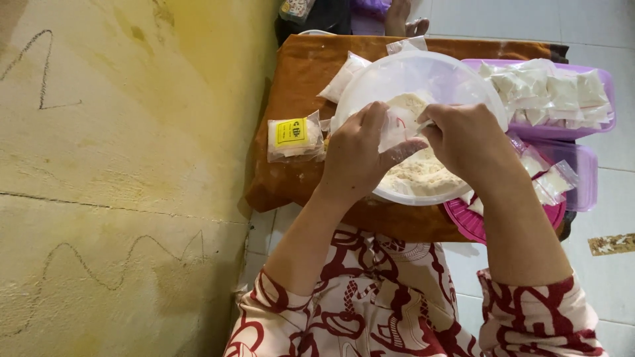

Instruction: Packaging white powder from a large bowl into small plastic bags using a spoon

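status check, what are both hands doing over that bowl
Left hand holds small clear bag open. Right hand at its mouth, over powder in white bowl. Nothing in the way.

yellow wall (119, 165) blocks left; purple tray (605, 82) crowds right; tiled floor (615, 284) open

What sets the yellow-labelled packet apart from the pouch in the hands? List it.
The yellow-labelled packet lies flat on the brown cloth, untouched; the small clear pouch is held over the bowl by the left hand, right hand beside it. No yellow label shows on the pouch. Both are small and clear plastic.
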